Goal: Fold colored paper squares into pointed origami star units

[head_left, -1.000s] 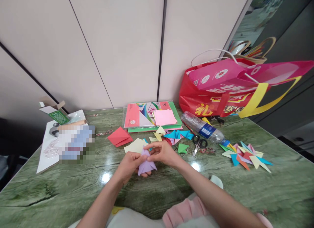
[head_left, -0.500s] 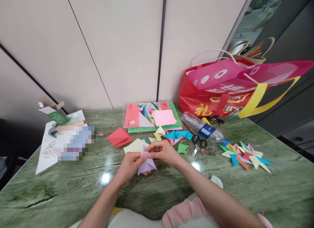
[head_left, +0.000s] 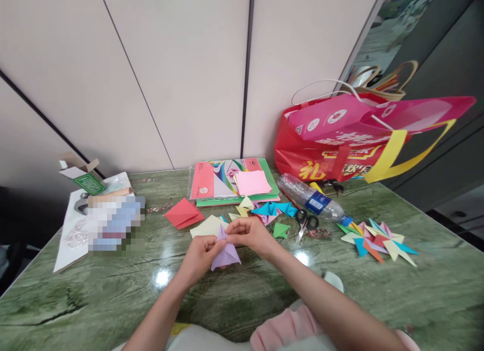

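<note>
A folded piece of purple origami paper (head_left: 228,256) is held between my two hands above the green table. My left hand (head_left: 204,252) pinches its left side, thumb on top. From the right, my right hand (head_left: 247,234) grips the upper part near the narrow point with thumb and fingers. The paper flares into a wide lower edge with a crease down it. Just behind my hands lies cream paper (head_left: 207,226), partly covered by them. A red folded paper (head_left: 184,213) rests to the left of it.
Blue folded pieces (head_left: 273,209), a green piece (head_left: 281,230) and black-handled scissors (head_left: 303,223) lie behind my right hand. Further right are a plastic bottle (head_left: 313,199) and a multicoloured paper star (head_left: 378,240). A paper pack (head_left: 212,179) and a red bag (head_left: 321,144) stand along the wall.
Both hands keep their grip on the purple paper, with the fingers barely shifted. The fingertips seen beneath the paper's lower edge are now mostly hidden. The view has tilted very slightly.
</note>
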`<state>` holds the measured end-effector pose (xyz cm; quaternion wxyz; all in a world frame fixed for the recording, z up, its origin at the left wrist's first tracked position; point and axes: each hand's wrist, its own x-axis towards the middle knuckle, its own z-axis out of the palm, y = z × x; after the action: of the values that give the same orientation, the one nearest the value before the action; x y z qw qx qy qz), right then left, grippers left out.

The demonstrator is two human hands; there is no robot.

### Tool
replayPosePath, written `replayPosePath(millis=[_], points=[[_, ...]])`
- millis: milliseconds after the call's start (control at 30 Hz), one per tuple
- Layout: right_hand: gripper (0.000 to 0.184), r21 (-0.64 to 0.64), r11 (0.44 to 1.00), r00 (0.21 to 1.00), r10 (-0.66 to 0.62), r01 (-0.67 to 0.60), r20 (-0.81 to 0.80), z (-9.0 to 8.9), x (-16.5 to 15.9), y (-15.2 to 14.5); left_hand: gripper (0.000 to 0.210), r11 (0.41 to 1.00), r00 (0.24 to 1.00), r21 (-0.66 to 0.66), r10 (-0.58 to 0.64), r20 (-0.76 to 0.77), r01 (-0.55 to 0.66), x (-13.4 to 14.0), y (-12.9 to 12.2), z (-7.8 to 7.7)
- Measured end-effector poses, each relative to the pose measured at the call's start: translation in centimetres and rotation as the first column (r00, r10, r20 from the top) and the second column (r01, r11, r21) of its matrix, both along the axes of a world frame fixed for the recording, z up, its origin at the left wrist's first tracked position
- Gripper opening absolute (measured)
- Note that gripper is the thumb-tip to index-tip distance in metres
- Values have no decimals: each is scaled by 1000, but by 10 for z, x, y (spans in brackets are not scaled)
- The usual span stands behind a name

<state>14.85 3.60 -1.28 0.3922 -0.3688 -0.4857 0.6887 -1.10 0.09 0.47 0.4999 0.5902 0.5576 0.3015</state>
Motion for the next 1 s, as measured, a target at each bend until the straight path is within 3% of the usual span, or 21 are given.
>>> replayPosePath(millis=[133, 567, 1000], points=[[38, -21, 1000, 1000, 2, -2, -2, 2, 0, -1, 46, 999, 999, 3, -32, 20, 32, 1, -1, 2], [29, 47, 998, 999, -49, 49, 4, 4, -11, -5, 47, 993, 994, 99, -57, -95, 67, 1, -1, 6], [26, 195, 981, 996, -35, 17, 87, 2, -8, -3, 47, 992, 993, 37, -121, 13, 120, 2, -1, 2]])
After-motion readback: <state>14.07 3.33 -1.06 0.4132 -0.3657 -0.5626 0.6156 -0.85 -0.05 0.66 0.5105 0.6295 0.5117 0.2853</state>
